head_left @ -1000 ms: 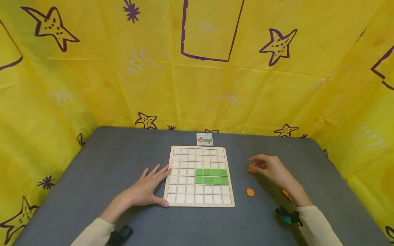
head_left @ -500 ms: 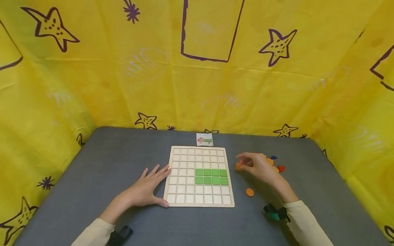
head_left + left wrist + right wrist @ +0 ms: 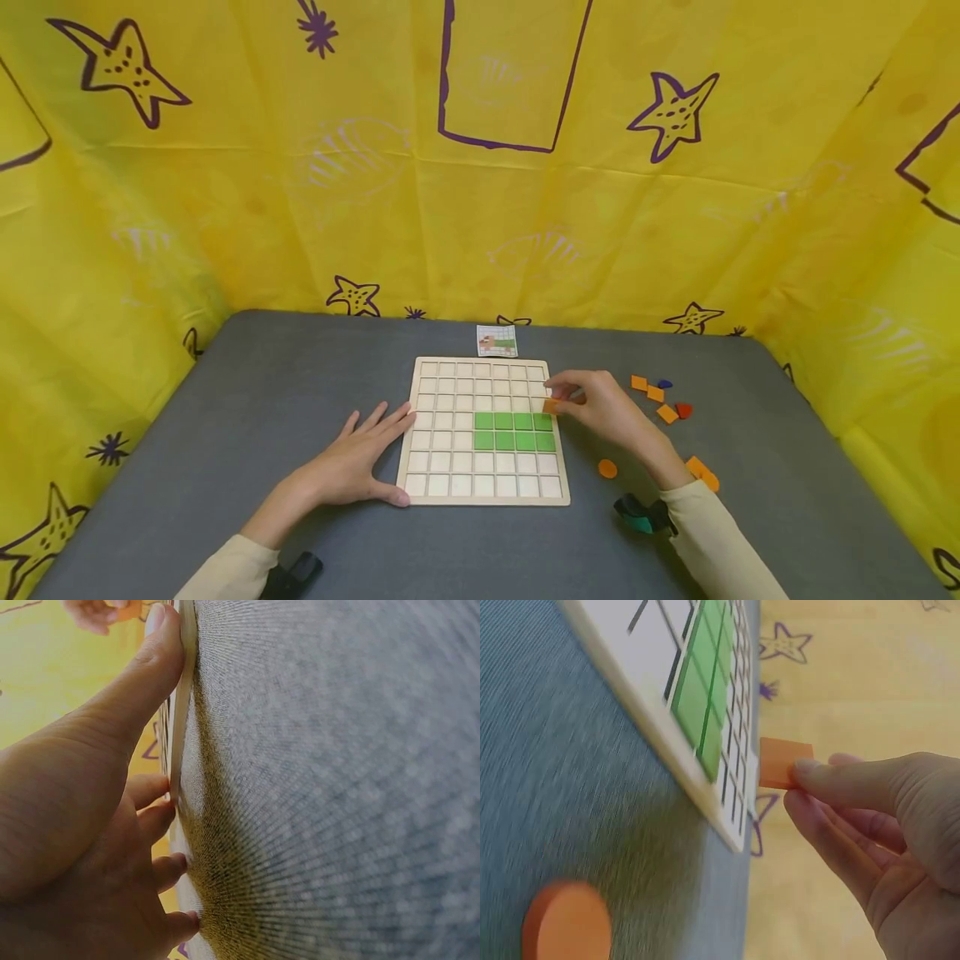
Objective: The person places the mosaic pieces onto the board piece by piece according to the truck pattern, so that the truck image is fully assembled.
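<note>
Orange tile [image 3: 778,762], 8 green tiles [image 3: 523,422], yellow starfish-patterned cloth [image 3: 480,200]

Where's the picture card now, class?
In the head view, the picture card lies on the table just beyond the far edge of the board, slightly right of centre.

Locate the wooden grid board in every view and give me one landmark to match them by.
Head: the wooden grid board lies below the picture's centre.
Left wrist: the wooden grid board shows as a narrow pale edge, upper left of centre.
Right wrist: the wooden grid board slants from upper left toward the middle.
Shared landmark: the right hand, at top left in the left wrist view.
</note>
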`<state>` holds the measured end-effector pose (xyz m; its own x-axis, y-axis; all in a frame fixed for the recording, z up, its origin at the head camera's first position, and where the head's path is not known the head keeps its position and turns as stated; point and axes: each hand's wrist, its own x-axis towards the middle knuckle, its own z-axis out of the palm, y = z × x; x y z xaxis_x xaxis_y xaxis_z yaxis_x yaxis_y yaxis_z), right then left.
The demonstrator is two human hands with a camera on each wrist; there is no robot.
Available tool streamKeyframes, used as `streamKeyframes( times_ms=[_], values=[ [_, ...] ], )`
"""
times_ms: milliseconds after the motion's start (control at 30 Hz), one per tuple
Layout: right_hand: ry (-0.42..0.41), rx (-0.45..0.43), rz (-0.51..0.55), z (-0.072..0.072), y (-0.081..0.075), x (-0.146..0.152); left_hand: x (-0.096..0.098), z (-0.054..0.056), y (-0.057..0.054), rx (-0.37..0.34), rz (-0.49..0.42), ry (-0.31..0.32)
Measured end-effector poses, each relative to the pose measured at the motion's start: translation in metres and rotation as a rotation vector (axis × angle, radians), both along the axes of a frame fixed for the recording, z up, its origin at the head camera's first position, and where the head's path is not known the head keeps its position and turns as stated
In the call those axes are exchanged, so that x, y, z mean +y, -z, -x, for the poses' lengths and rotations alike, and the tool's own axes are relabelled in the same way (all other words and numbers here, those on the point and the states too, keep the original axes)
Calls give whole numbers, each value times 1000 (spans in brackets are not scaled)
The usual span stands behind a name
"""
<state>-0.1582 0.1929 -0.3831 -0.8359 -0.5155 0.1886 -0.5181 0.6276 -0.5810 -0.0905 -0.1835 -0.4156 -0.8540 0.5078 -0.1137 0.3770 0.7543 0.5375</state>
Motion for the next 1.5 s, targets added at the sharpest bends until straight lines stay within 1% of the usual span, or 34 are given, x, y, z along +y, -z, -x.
streamKeyframes(
  times_ms=[200, 367, 567, 867, 1100, 1233, 1367, 1500],
  values=[
    [-53, -6, 0, 0, 2, -20, -1, 0, 0, -2, -2, -5],
    [-88, -22, -5, -2, 5, -29, 0, 0, 2, -1, 2, -5],
    [-108, -52, 25, -3, 5, -41, 1, 1, 5, -2, -2, -5],
    [-136, -38, 8, -2, 8, -57, 2, 0, 4, -5, -6, -9],
    [-170, -14, 7, 2, 5, -73, 2, 0, 2, -3, -6, -8],
    [-189, -28, 10, 3, 6, -81, 2, 1, 1, -10, 0, -10],
    [-186, -46, -6, 4, 9, -89, 3, 1, 1, -21, 9, -17],
    [-186, -50, -11, 6, 12, -95, 4, 1, 1, -14, 14, -17]
  ],
)
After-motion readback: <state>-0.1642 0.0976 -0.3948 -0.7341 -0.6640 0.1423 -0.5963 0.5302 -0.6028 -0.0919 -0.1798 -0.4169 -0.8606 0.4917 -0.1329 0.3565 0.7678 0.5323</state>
